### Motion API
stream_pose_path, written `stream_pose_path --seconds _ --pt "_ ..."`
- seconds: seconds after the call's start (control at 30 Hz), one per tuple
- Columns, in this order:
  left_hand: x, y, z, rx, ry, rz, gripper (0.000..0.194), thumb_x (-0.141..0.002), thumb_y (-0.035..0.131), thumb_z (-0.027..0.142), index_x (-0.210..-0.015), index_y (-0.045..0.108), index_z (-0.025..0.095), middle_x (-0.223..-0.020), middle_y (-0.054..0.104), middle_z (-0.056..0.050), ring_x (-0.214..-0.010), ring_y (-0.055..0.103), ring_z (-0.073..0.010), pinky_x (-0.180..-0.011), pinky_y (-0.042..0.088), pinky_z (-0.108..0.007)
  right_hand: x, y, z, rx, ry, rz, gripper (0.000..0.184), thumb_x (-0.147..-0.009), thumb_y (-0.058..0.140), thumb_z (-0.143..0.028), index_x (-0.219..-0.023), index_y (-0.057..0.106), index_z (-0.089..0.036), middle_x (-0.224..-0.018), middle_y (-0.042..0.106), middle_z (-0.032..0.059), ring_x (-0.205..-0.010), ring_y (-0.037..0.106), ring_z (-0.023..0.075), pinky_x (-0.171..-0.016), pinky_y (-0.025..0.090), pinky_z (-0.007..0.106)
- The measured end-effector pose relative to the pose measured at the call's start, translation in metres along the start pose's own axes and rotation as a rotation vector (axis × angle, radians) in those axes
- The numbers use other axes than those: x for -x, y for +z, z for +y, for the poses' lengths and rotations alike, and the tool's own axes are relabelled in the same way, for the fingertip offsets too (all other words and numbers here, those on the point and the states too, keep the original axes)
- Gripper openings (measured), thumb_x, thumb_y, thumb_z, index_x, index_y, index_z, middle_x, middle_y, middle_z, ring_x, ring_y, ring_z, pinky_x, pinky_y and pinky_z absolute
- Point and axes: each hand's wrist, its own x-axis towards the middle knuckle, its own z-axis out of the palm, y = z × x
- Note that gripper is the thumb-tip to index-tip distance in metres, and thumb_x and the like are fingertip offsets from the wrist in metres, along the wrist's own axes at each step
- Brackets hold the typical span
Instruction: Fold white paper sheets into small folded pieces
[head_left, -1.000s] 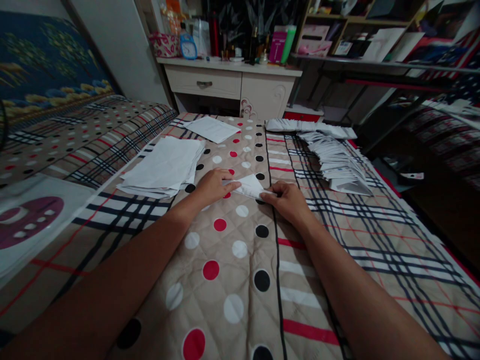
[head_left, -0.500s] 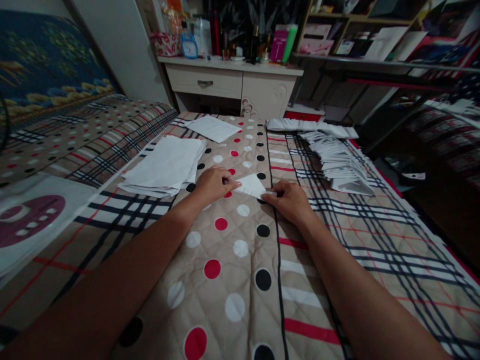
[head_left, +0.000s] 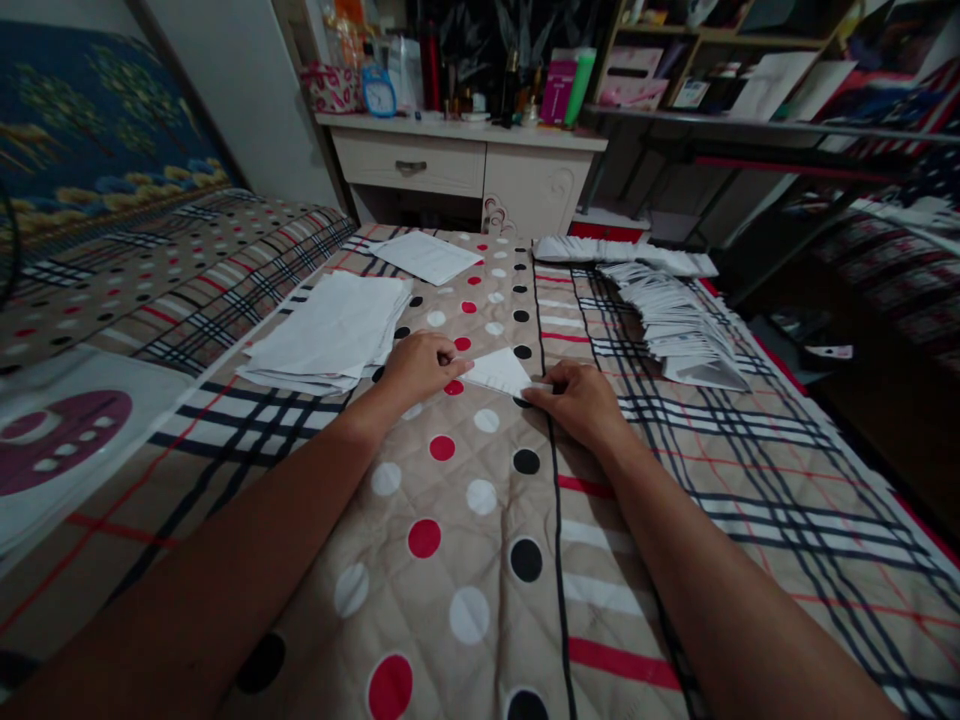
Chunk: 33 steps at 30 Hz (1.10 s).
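Observation:
Between my hands a small folded piece of white paper (head_left: 496,370), roughly triangular, lies low over the bedspread. My left hand (head_left: 421,368) pinches its left corner between thumb and forefinger. My right hand (head_left: 576,396) grips the right corner the same way, with a short paper tip showing at the fingers. To the left is a stack of loose white sheets (head_left: 330,325). Off to the right rests a fanned row of folded paper pieces (head_left: 671,320), with a second row (head_left: 622,254) behind it.
A single white sheet (head_left: 427,257) lies at the far side of the bed. The patterned bedspread (head_left: 469,540) covers the surface under my arms. A plastic bag with a purple print (head_left: 67,435) is at left. Beyond the bed stands a white dresser (head_left: 450,165) holding bottles and a blue clock (head_left: 379,92).
My left hand has slid slightly left along the folded paper's edge, leaving more of the paper uncovered. My right hand has stayed nearly in place.

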Motion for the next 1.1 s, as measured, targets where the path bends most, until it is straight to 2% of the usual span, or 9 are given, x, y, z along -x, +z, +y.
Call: stream_pose_path --seconds 0.23,0.53,0.63,0.73,1.1 --pt "0.0031 -0.0009 0.0019 0.001 -0.046 0.026 0.025 -0.075 0.071 0.038 -0.06 0.063 0.019 -0.069 0.067 -0.003 -0.068 0.057 -0.0169 -0.064 0.04 -0.03 0.0009 -0.0011 0.0007 0.025 0.03 0.024 0.023 -0.071 0.075 -0.042 -0.068 0.069 -0.02 -0.075 0.069 0.0027 -0.068 0.059 0.0173 -0.058 0.035 0.028" --pt "0.0066 -0.0056 0.0018 -0.072 -0.134 0.057 0.025 -0.076 0.071 0.04 -0.063 0.067 0.02 -0.07 0.068 -0.004 -0.069 0.058 -0.0188 -0.062 0.039 -0.03 0.0022 -0.0044 -0.001 0.048 0.066 -0.007 0.025 -0.071 0.074 -0.046 -0.07 0.07 -0.021 -0.074 0.068 0.0018 -0.066 0.058 0.0168 -0.057 0.033 0.029" --pt "0.007 -0.0052 0.0011 -0.058 -0.155 0.048 0.022 -0.075 0.072 0.04 -0.065 0.066 0.02 -0.069 0.067 -0.003 -0.066 0.058 -0.0179 -0.06 0.038 -0.03 0.0029 -0.0042 -0.0014 0.048 0.05 0.014 0.024 -0.07 0.076 -0.043 -0.077 0.071 -0.021 -0.081 0.07 0.0024 -0.071 0.061 0.0177 -0.059 0.035 0.029" --pt "0.0071 -0.0038 0.0019 -0.032 -0.167 0.066 0.02 -0.072 0.075 0.038 -0.076 0.067 0.021 -0.071 0.067 -0.002 -0.067 0.057 -0.0173 -0.059 0.036 -0.029 0.0032 -0.0024 -0.0016 0.05 0.019 0.046 0.027 -0.069 0.078 -0.038 -0.09 0.072 -0.022 -0.093 0.072 0.0036 -0.08 0.063 0.0194 -0.065 0.039 0.03" --pt "0.0024 0.0032 0.0041 -0.072 -0.165 0.08 0.045 -0.058 0.082 0.059 -0.078 0.067 0.022 -0.076 0.067 -0.002 -0.066 0.055 -0.0176 -0.056 0.031 -0.03 0.0041 -0.0022 -0.0062 0.065 0.011 0.026 0.02 -0.073 0.075 -0.037 -0.085 0.073 -0.022 -0.098 0.072 0.0063 -0.089 0.063 0.0234 -0.07 0.038 0.032"
